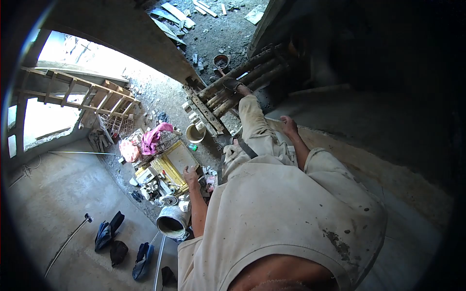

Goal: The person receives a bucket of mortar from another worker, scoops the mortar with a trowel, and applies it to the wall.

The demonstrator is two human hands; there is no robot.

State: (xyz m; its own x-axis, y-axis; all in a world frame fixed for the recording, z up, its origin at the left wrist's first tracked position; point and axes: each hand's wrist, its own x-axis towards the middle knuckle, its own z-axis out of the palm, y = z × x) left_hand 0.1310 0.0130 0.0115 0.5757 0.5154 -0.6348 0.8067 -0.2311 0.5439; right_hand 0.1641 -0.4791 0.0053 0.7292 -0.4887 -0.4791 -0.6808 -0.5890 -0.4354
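Note:
My left hand (191, 175) is held out to the left of my body, fingers apart, nothing in it, above the yellow-edged board (175, 162) and the littered ground. On the right, near my thigh, my right hand (289, 126) has its fingers partly curled; whether anything is in them cannot be made out. My legs in stained light trousers (253, 116) stretch forward, one foot (233, 86) on the wooden poles (262, 75). Below my left hand a grey bucket (171, 220) hangs or stands beside my forearm; its support is hidden.
A wooden ladder (80, 92) lies at the left. Pink cloth (154, 138), a pale bucket (195, 133), and tools lie on the ground. Dark clothes (109, 232) hang or lie at the lower left. A small bucket (221, 61) and scrap boards (167, 22) are beyond the poles.

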